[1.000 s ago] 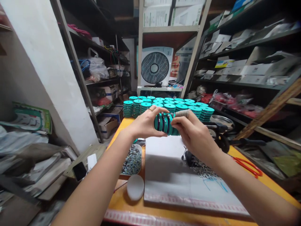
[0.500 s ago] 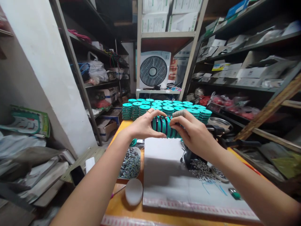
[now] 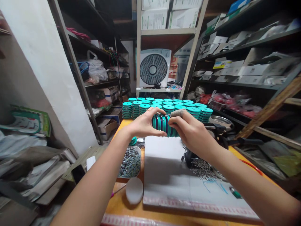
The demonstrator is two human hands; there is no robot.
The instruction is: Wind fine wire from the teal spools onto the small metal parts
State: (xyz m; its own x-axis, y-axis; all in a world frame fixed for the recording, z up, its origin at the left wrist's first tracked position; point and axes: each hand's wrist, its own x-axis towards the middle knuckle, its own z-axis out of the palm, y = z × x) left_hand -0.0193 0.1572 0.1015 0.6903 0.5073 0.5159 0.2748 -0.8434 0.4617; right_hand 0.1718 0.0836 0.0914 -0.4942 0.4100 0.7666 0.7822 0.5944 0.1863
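My left hand (image 3: 147,121) is wrapped round the left end of a sideways stack of teal discs (image 3: 160,123), thumb below and fingers above. At the stack's right part, my right hand (image 3: 188,125) has its fingers pinched together against the discs; a grey wrap covers one finger. Whatever lies between those fingertips is too small to make out. The held stack is above a white board (image 3: 164,175). Behind it stand several upright piles of teal discs (image 3: 127,110) on the orange table (image 3: 117,211).
A tray of small screw-like parts (image 3: 130,162) and a round white lid (image 3: 134,191) lie left of the board. Small metal pieces (image 3: 203,169) are heaped at its right, beside a dark tool (image 3: 221,128). A box fan (image 3: 154,69) stands behind; shelves flank both sides.
The right hand's fingertips have shifted slightly left along the discs. The left hand keeps its hold, and the view has moved slightly.
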